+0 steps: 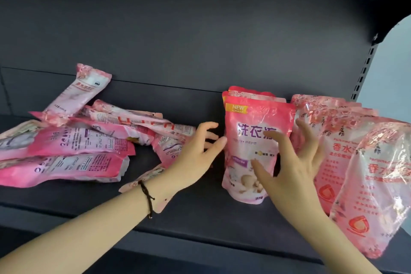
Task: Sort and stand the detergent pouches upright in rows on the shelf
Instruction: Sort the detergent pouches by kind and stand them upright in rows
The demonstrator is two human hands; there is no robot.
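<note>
Pouches, two upright rows (one heap)

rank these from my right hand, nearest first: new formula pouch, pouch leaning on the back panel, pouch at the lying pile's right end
1. NEW FORMULA pouch: centre, the right hand spread across its front.
2. Pile-end lying pouch: to the left, beyond the left hand.
3. Leaning pouch: far left, propped on the back panel.

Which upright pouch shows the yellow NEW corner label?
The front pouch of the middle row, between left hand and right hand; paler pouches to its right lack it.
</note>
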